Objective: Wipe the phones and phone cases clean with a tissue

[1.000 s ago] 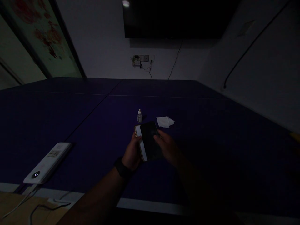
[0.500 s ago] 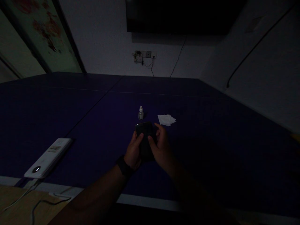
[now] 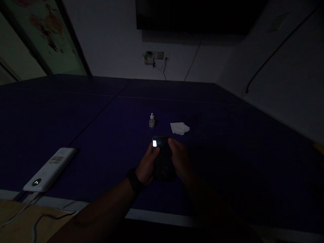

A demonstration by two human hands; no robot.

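A small dropper bottle, clear-bodied with a pale label and a white cap, stands upright on the dark blue-violet tabletop, which looks smooth and matte. On the near side of the bottle, slightly to its right, a dark phone is held up: a flat slab with rounded corners, its face smooth and faintly glossy. A bright white patch sits at its far left corner (lit display or reflection, I cannot tell).

The left hand, nearer than the bottle, is partly closed around the phone's left edge, thumb laid on the face, the other fingers curled behind it; a black band circles the wrist. The right hand, nearer than the bottle and to its right, grips the opposite edge, thumb bent at the far right corner, its remaining fingers mostly hidden. Both forearms reach forward and converge.

Just right of the bottle lies a thin, creased white tissue with a ragged edge. Well to the bottle's left and nearer, a white power bank, oblong and round-cornered, shows a small lit round display.
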